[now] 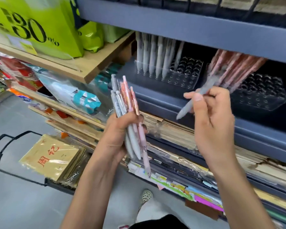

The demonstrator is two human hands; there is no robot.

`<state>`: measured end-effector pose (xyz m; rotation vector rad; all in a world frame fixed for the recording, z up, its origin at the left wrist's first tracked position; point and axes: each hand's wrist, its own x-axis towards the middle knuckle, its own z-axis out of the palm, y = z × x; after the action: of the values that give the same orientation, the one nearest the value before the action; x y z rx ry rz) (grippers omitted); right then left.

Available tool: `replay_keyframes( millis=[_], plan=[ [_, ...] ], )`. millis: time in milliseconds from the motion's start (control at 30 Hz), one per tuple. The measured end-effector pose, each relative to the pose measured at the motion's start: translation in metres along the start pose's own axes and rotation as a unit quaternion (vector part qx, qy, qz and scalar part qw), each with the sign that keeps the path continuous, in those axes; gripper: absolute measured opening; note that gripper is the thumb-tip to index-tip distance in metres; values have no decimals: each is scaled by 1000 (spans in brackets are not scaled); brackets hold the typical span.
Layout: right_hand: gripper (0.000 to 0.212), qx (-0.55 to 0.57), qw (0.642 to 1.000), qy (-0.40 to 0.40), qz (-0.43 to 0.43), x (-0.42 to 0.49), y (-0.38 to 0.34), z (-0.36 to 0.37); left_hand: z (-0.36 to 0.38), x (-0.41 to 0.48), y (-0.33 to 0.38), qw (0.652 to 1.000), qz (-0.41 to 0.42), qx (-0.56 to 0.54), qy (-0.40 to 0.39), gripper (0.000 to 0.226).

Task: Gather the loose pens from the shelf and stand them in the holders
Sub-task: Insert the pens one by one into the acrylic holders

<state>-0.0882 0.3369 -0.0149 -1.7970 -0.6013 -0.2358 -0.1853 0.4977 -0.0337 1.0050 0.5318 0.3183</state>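
Shop aisle, grey floor (20, 113), wooden shelf (76, 66) at left carrying a lime green bag (45, 25) with "30%" print; below it wrapped goods, blurred and hard to identify. Low left, a black wire rack (0, 154) with tan booklets (51, 159) bearing red characters.

Left hand (117, 134) raised mid-frame, palm toward the shelving, fingers wrapped tight round a bundle of pens (124, 103), grey and pink, upright with a slight tilt, tips pointing down past the wrist. Exact pen count unclear as they overlap.

Blue-grey metal shelf (163, 100) runs across the centre. On it a clear holder (185, 76), left rows filled with white-grey pens (153, 55) standing upright, right holes bare; pen tops cut off by the shelf above.

Right hand (211, 119) in front of the shelf, thumb and fingers pinching one grey pen (191, 103), angled, tip low-left, upper end motion-blurred.

Farther right a second clear holder (262, 95) with pink pens (234, 66) leaning at the back, blurred. Under the shelf, stacked paper and notebooks (172, 129). Bottom edge: a patterned shoe (146, 195).
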Motion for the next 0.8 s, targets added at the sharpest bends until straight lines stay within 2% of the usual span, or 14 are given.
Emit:
replay_keyframes(
  millis=[167, 300, 367, 433, 533, 633, 700, 800],
  plan=[
    [11, 34, 982, 180, -35, 29, -1, 28, -12, 28, 23, 999, -12, -1, -34, 39],
    [4, -18, 974, 225, -29, 51, 4, 44, -16, 43, 35, 997, -38, -21, -65, 38],
    [20, -61, 967, 244, -40, 61, 7, 51, -18, 48, 39, 996, -40, -18, -80, 41],
    [23, -92, 963, 243, -67, 70, 10, 56, -19, 51, 43, 995, -40, -10, -96, 37],
    [17, -175, 955, 227, -78, 82, 9, 61, -24, 56, 50, 991, -52, 6, -126, 21],
    [18, -249, 951, 184, -6, 98, 2, 62, -29, 59, 58, 986, -75, 11, -150, 18],
    [28, -316, 935, 159, 40, 109, -4, 64, -33, 59, 61, 981, -91, 13, -170, 18],
    [38, -389, 909, 133, 66, 119, -15, 68, -39, 58, 62, 975, -111, 29, -190, 18]
  ],
)
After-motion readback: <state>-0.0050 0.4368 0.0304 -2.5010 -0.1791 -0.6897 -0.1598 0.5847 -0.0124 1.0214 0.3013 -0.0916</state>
